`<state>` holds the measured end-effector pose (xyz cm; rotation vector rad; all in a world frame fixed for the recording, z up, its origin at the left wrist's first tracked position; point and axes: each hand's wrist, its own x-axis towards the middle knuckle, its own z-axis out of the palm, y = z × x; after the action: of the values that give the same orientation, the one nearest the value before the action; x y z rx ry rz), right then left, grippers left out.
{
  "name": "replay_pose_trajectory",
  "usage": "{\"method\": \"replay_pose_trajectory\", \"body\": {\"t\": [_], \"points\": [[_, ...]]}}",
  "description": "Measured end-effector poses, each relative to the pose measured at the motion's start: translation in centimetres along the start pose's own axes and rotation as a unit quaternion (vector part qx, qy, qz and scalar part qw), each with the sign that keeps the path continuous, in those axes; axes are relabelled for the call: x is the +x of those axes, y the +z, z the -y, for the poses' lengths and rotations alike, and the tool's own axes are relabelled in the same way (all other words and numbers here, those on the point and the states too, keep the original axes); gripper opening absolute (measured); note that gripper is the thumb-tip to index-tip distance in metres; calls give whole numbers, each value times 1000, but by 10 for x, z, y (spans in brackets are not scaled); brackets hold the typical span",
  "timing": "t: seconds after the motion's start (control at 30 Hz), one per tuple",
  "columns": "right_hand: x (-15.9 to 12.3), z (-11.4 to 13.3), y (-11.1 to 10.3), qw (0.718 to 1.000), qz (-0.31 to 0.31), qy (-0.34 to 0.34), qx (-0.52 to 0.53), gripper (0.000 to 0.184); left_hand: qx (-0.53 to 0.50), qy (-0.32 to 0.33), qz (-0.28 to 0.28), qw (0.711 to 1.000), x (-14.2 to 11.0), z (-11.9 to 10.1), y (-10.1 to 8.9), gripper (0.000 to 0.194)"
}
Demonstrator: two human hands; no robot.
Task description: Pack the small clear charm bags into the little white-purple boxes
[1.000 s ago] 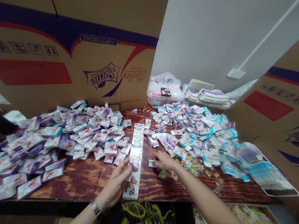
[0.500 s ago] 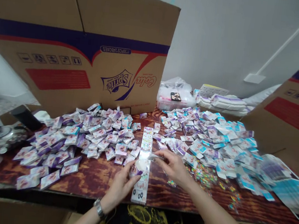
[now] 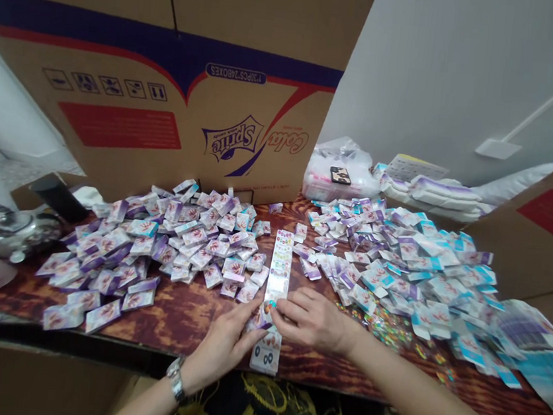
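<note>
My left hand (image 3: 229,337), wearing a metal watch, grips a small purple-and-white carton (image 3: 256,320) above the table. My right hand (image 3: 312,319) pinches a small packet of bright bits (image 3: 269,305) against the carton's upper end. Whether part of the packet is inside the carton is hidden by my fingers. Beneath both hands a long sticker strip (image 3: 282,255) with rows of small printed pictures lies on the table. To the left is a heap of filled-out cartons (image 3: 203,236). On the right are flatter cartons (image 3: 391,254), with loose colourful packets (image 3: 390,328) in front of them.
A tall brown cardboard box (image 3: 125,170) stands behind the left heap, another box (image 3: 544,265) at the right edge. Plastic bags with a phone (image 3: 341,175) on top sit at the back. A metal kettle (image 3: 18,235) and black cylinder (image 3: 61,196) stand at left.
My right hand has come closer to the left, and a colourful packet now shows at the carton. The white piece in my right fingers is out of sight. The view has shifted slightly.
</note>
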<state>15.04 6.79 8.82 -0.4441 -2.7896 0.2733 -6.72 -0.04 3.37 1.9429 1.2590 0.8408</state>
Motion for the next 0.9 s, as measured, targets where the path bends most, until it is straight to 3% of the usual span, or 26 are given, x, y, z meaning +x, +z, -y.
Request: {"method": "replay_pose_trajectory", "body": {"t": [0.2,0.3,0.5,0.63,0.7,0.9], "points": [[10,12,3,993,-49,18,110,28,93,0,-48,994,-4,0,3,50],[13,21,10,981,-100,84,144,27,134,7,-74,988,-4,0,7,48],[9,33,40,899,-211,298,242,16,118,27,-86,989,-1,-1,18,49],[8,37,61,833,-280,358,315,12,137,33,-91,986,-2,3,21,54],[9,38,64,834,-284,355,313,11,148,26,-93,984,-4,3,20,54],[9,40,61,889,-241,284,267,27,202,38,-95,974,-6,5,16,56]]}}
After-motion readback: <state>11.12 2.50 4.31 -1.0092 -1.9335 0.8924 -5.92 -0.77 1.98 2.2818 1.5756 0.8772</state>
